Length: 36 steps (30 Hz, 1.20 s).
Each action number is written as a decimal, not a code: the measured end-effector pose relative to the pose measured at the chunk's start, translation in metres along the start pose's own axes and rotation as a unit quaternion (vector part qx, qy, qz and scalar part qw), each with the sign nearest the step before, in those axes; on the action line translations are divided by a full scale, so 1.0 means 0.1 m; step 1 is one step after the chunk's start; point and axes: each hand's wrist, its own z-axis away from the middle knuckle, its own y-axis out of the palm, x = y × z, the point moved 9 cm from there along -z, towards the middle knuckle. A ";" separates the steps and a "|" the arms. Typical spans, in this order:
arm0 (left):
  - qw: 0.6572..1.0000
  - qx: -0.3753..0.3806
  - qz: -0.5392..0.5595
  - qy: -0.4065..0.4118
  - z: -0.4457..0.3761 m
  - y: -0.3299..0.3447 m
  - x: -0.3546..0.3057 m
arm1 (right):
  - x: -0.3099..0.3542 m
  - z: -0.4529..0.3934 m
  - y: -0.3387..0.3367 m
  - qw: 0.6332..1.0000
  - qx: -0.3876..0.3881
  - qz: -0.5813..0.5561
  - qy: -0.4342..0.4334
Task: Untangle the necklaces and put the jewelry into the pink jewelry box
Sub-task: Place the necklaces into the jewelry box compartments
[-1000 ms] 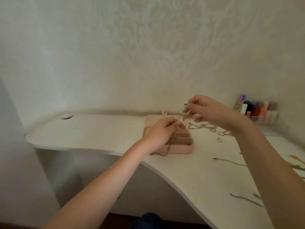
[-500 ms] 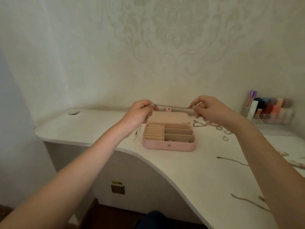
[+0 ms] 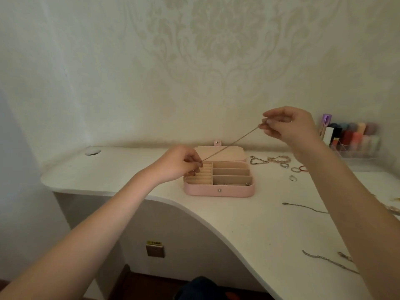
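**Chain pulled tight over the pink box**

Chain [image 3: 231, 146] runs in a straight slanted line across the middle of the frame. The left hand [image 3: 179, 164] pinches its lower end just above the left part of the pink jewelry box [image 3: 218, 190]. The right hand [image 3: 287, 124] pinches the upper end, higher up and to the right. Both hands are closed on the chain with their fingertips.

The box sits open on the white worktop [image 3: 249, 224], in the middle of the frame. Its lid lies flat behind it. Some small bits lie in its front slot, too small to name.

Right of the box lie more chains [image 3: 258, 160] and a few rings [image 3: 294, 169]. Two more chains lie at the lower right: a thin chain [image 3: 303, 206] and a chunky chain [image 3: 324, 258]. A clear rack of colored tubes [image 3: 352, 137] stands at the far right.
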 end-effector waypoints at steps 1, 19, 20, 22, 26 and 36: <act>1.000 -0.011 0.029 -0.006 0.00 -0.02 -0.02 | -0.02 0.01 0.02 0.999 -0.002 -0.048 0.019; 0.991 0.012 -0.118 0.067 -0.05 0.31 -0.41 | 0.10 0.19 0.54 0.991 0.091 -0.083 0.059; 0.991 0.008 -0.116 0.062 -0.05 0.30 -0.38 | 0.10 0.22 0.60 0.990 0.103 -0.075 0.056; 0.997 0.008 -0.062 0.044 -0.05 0.33 -0.35 | 0.08 0.27 0.72 0.988 0.128 -0.062 0.056; 0.996 0.046 0.070 0.023 -0.04 0.47 -0.37 | 0.04 0.34 0.83 0.983 0.162 -0.056 0.060; 0.999 -0.015 0.038 0.036 0.07 0.32 -0.21 | -0.14 0.31 0.62 0.946 0.265 0.158 0.099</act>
